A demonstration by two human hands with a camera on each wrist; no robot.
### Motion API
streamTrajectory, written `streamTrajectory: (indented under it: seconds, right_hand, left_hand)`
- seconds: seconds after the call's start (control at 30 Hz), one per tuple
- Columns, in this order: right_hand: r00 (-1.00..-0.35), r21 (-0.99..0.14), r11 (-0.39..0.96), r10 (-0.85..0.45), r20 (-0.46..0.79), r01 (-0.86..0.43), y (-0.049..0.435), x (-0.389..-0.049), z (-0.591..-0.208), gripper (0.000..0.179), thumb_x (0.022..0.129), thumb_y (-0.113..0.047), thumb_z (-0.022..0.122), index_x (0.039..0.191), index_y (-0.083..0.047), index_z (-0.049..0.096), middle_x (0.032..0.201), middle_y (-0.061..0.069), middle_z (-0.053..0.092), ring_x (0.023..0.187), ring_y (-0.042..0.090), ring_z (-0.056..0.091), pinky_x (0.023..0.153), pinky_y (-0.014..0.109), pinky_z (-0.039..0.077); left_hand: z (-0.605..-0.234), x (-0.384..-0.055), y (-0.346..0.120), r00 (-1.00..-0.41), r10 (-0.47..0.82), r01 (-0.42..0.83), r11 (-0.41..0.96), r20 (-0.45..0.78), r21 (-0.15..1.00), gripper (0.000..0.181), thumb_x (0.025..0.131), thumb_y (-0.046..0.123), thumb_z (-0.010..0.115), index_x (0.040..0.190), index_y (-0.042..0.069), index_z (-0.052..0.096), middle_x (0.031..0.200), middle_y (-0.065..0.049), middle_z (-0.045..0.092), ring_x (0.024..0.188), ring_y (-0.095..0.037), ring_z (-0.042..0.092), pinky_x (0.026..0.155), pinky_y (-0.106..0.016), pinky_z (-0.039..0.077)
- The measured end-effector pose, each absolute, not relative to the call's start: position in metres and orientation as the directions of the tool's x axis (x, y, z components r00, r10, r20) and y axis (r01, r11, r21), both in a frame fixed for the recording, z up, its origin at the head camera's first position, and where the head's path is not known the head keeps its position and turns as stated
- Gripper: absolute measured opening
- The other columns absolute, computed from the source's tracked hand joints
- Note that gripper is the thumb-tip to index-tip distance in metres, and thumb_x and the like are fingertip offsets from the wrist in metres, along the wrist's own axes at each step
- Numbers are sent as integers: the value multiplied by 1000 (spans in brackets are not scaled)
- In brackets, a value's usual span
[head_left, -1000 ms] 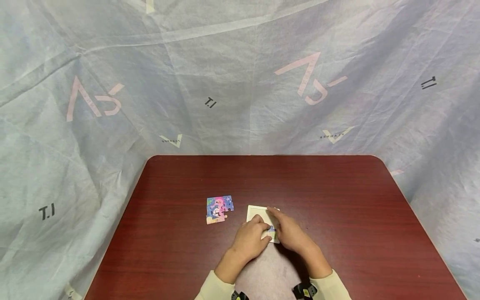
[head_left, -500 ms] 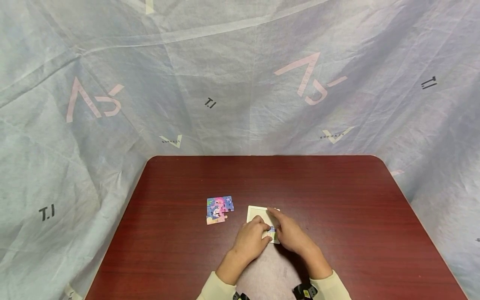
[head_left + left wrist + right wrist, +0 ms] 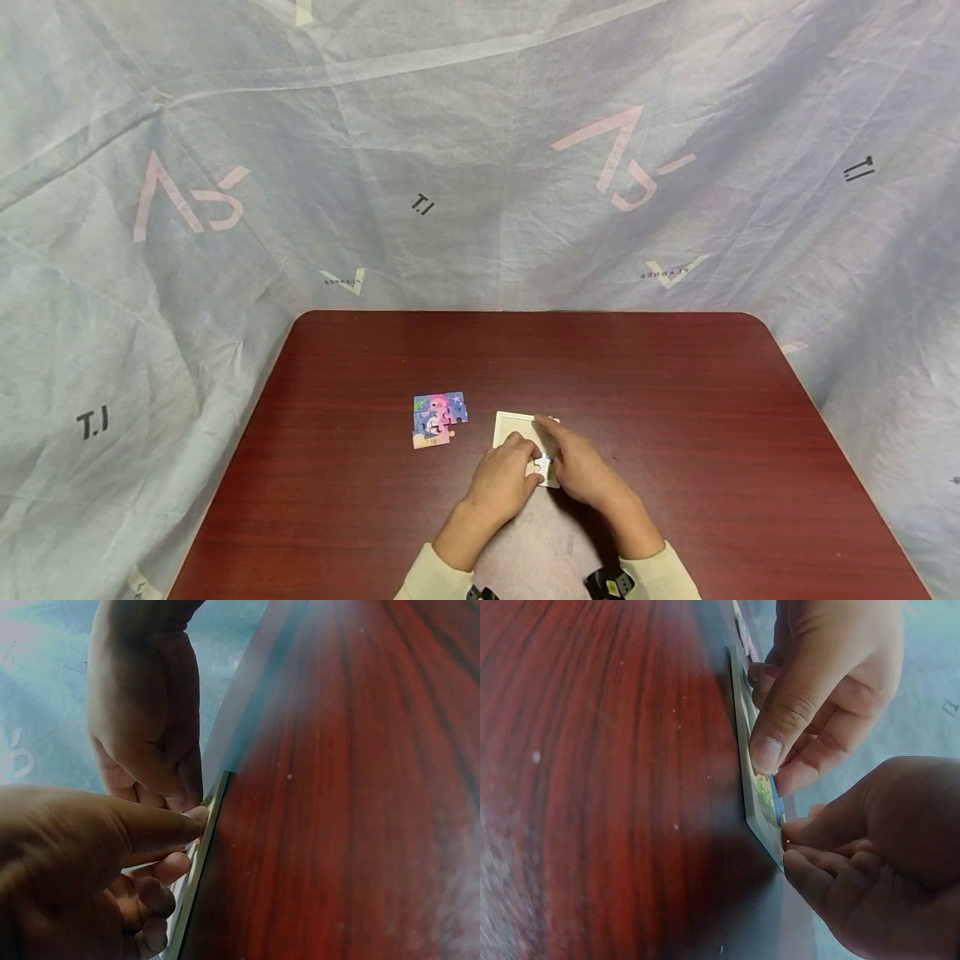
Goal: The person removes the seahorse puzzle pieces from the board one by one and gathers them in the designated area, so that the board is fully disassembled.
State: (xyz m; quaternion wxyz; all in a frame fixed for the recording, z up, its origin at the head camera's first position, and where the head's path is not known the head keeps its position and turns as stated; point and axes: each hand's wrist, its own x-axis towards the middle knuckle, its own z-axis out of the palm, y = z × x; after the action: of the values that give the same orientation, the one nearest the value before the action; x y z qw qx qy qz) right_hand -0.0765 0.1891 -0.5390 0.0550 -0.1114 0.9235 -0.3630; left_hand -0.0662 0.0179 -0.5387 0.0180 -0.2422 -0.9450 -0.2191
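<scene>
A pale puzzle tray (image 3: 515,424) lies on the table with a jigsaw piece (image 3: 543,468) near its close right corner. My left hand (image 3: 498,475) reaches over the tray, its thumb and index finger pinching the piece from the left. In the right wrist view, green and blue show on the puzzle piece (image 3: 765,796) below the left thumb. My right hand (image 3: 582,467) grips the tray's right side, its index finger stretched along the rim. The hands partly hide the piece, and its exact seating cannot be told.
A partly assembled jigsaw (image 3: 435,419), blue and pink with joined pieces, lies left of the tray. The dark red table (image 3: 675,392) reaches back to a hanging grey cloth (image 3: 465,150).
The piece between my hands looks whiter, its blue and green less visible and its knobbed outline clearer. Both hands have hardly moved; the assembled jigsaw stays put.
</scene>
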Motion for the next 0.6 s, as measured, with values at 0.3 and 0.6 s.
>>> streamTrajectory:
  seconds: [0.3, 0.6]
  right_hand:
    - [-971, -683, 715, -238, -35, -151, 189, -76, -539, 60, 89, 14, 51, 148, 0, 56, 137, 23, 69, 118, 31, 68, 105, 54, 52]
    - [-969, -689, 709, -243, -39, -150, 188, -76, -539, 60, 89, 14, 49, 147, 2, 56, 143, 22, 66, 131, 36, 64, 111, 55, 50]
  left_hand:
    - [-544, -66, 17, -884, 436, 464, 777, 168, 426, 28, 83, 23, 88, 104, 14, 71, 100, 0, 66, 90, -19, 71, 77, -32, 55]
    - [-548, -69, 17, -879, 439, 471, 739, 186, 482, 26, 84, 18, 87, 102, 16, 68, 95, 3, 72, 86, -9, 69, 76, -29, 54]
